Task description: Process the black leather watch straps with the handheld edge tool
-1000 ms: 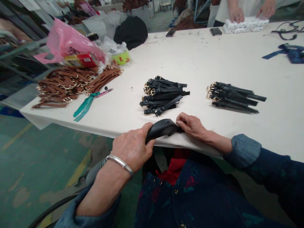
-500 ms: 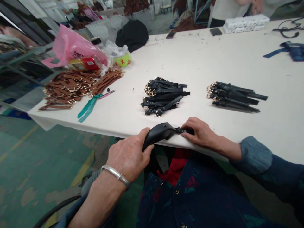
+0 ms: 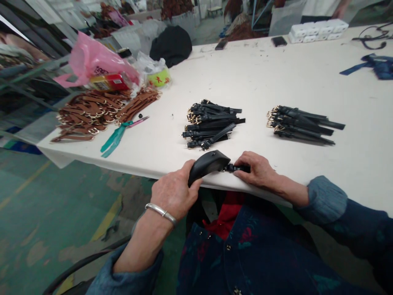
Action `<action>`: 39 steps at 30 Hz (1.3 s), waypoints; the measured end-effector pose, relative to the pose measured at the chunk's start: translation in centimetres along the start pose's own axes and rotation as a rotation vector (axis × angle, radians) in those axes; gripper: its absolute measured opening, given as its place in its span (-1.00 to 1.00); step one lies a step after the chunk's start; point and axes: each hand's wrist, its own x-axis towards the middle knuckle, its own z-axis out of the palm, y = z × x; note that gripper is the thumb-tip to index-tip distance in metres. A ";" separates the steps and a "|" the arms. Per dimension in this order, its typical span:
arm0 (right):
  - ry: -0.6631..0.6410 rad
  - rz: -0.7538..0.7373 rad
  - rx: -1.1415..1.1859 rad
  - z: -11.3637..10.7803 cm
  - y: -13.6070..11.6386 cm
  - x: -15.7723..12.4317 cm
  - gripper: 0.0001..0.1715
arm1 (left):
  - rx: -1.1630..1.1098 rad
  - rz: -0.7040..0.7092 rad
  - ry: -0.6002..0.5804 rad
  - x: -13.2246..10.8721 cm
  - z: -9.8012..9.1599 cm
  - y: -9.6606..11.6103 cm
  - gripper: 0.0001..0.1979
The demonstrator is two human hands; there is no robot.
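Observation:
My left hand (image 3: pixel 176 190), with a silver bangle at the wrist, is closed round a wide, curved black leather strap (image 3: pixel 210 163). The strap's broad end arches over the table edge and points right. Between the thumb and fingers of my right hand (image 3: pixel 259 170) is a short black buckle strap (image 3: pixel 231 168), mostly covered by the hand. Its buckle end meets the tip of the wide strap; whether one passes through the other I cannot tell. Just beyond my hands lies a pile of black buckle straps (image 3: pixel 211 121), and a smaller black strap bundle (image 3: pixel 303 123) is farther right.
Brown buckle straps (image 3: pixel 92 112) are heaped at the left, beside small scissors (image 3: pixel 138 121) tied with green ribbon (image 3: pixel 113 141). Behind them sit a pink plastic bag (image 3: pixel 92 61) and a black cap-like item (image 3: pixel 172 45). White boxes (image 3: pixel 319 30) stand at the far right.
My left hand and the wide strap have shifted slightly right and up, towards the buckle strap. My right hand stays nearly in place. The person across the table has moved partly out of view.

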 end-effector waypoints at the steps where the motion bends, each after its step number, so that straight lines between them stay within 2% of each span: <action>1: -0.001 -0.001 0.000 0.0 0.0 0.0 -0.87 | -0.005 0.003 -0.002 -0.1 0.0 -0.2 -0.52; 8: -0.008 0.000 -0.012 0.1 0.0 0.0 -0.87 | 0.022 0.014 -0.091 -1.3 -1.0 -0.6 -0.54; 13: -0.002 0.034 -0.013 0.1 0.0 0.1 -0.86 | 0.053 0.006 -0.052 -0.4 -1.1 0.5 -0.55; 19: -0.012 0.039 -0.013 0.1 -0.1 0.1 -0.84 | 0.015 0.004 0.034 0.6 0.1 0.6 -0.54; 22: -0.027 0.029 -0.017 0.1 -0.2 0.0 -0.84 | -0.008 0.003 0.011 -0.1 0.3 0.0 -0.54; 28: -0.021 0.036 -0.032 0.1 -0.3 0.1 -0.85 | 0.037 0.007 -0.050 -1.8 -0.6 -0.8 -0.55; 35: -0.024 0.058 -0.042 0.0 -0.4 0.1 -0.84 | -0.012 -0.011 0.009 -0.5 0.4 0.4 -0.54; 39: -0.038 0.040 -0.053 -0.1 -0.5 0.0 -0.82 | -0.064 -0.006 0.007 -0.1 0.8 0.1 -0.54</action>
